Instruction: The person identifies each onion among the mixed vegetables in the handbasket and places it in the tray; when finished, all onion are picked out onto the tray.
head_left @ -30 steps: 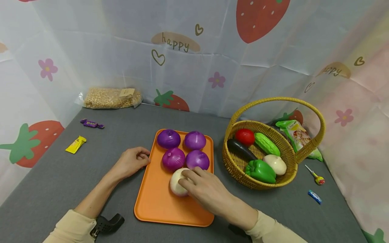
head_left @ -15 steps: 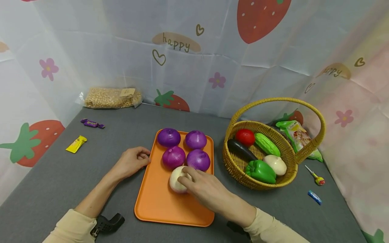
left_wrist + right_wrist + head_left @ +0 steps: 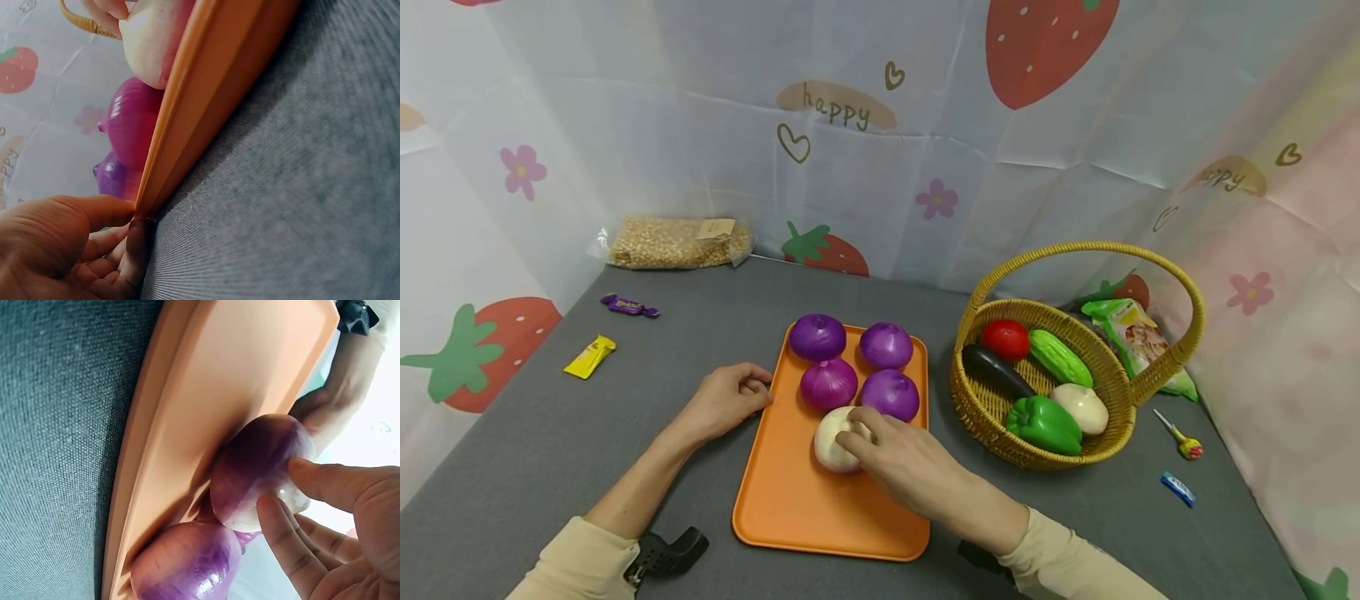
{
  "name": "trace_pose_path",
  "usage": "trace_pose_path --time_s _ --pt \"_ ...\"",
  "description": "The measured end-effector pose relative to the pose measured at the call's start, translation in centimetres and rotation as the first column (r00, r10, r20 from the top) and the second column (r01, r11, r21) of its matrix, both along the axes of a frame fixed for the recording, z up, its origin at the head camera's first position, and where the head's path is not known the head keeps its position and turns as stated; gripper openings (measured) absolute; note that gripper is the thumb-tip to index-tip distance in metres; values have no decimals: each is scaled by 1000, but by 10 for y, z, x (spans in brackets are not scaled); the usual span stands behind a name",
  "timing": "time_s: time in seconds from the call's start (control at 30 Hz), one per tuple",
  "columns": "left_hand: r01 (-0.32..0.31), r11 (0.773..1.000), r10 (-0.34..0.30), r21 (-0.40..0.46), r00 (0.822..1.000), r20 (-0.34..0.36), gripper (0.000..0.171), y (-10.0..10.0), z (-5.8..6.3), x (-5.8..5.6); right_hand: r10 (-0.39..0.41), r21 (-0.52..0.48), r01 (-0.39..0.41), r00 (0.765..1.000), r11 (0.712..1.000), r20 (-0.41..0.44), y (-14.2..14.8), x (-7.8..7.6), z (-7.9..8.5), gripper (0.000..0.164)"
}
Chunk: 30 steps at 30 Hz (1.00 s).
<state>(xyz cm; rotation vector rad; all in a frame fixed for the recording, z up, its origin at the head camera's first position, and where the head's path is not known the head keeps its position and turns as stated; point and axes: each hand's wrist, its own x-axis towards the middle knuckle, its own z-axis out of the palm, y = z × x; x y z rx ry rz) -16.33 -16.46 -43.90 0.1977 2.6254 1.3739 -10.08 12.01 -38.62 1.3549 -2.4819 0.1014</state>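
Observation:
My right hand (image 3: 902, 458) holds a pale onion (image 3: 833, 442) between thumb and fingertips. In the right wrist view the pale onion (image 3: 262, 469) shows a purple underside and a whitish top. It is on the orange tray (image 3: 790, 517), close against several purple onions (image 3: 829, 386) on the tray's far half. At the tray's left side, my left hand (image 3: 728, 402) pinches the rim; in the left wrist view the thumb (image 3: 109, 211) lies on the edge with a finger below it.
Right of the tray stands a wicker basket (image 3: 977, 425) with a tomato, cucumber, eggplant, green pepper and another pale onion. A lollipop (image 3: 1183, 440), blue candy (image 3: 1177, 489) and snack bag (image 3: 1138, 333) lie beyond. Purple (image 3: 628, 306) and yellow candies (image 3: 590, 357) and a bag of kernels (image 3: 673, 242) lie left.
My right hand has shifted the pale onion slightly left and away from me, toward the purple onions. My left hand has stayed at the tray's rim.

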Motion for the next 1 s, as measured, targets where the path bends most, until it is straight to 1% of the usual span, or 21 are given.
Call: trace_pose_path --time_s 0.17,0.33,0.5,0.6,0.7,0.8,1.0 --pt "-2 1000 2 -1 1000 -3 29 0 0 0 9 1 -9 1000 1000 -22 0 0 -1 31" --pt "2 1000 -2 6 1000 -10 29 1 1 1 8 12 -8 1000 1000 -5 -1 0 0 35" --pt "1 1000 -1 6 1000 -11 29 1 2 1 13 8 -13 1000 1000 -2 0 1 0 33" --pt "1 1000 -1 9 1000 -12 29 1 2 1 11 9 -11 1000 1000 -4 1 1 2 35" --pt "2 1000 -2 11 1000 -14 29 0 1 1 -2 -5 2 1000 1000 -6 4 2 6 39" --pt "-3 1000 3 4 1000 -14 29 0 0 1 -22 -38 21 1000 999 -17 9 2 13 39" --pt "0 1000 0 -3 1000 -16 29 1 0 0 -48 -122 50 999 991 18 30 -4 32 41"
